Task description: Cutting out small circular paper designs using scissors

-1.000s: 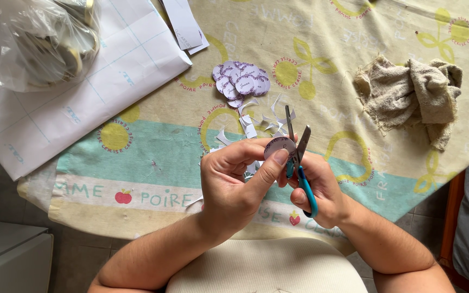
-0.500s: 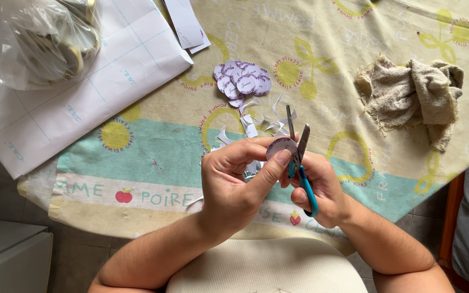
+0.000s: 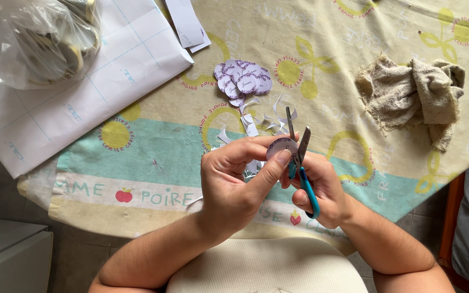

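Far left of the hands, a clear plastic bag (image 3: 39,40) lies on a white gridded sheet (image 3: 82,92). The left hand (image 3: 234,182) pinches a round purple-rimmed label (image 3: 281,146) above the bench (image 3: 153,157) edge; the right hand (image 3: 321,190) grips blue-handled scissors (image 3: 299,157), blades parted at the label. Beyond them sits a pile of cut round labels (image 3: 242,81); far right, a crumpled beige rag (image 3: 413,95).

A home: fruit-print tablecloth (image 3: 153,146), crumpled rag (image 3: 413,95).

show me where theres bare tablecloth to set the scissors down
Free: the patch between the pile of cut paper circles and the crumpled rag, and the teal band left of the left hand. Crowded: paper scraps ahead of the scissors, white sheet top left.
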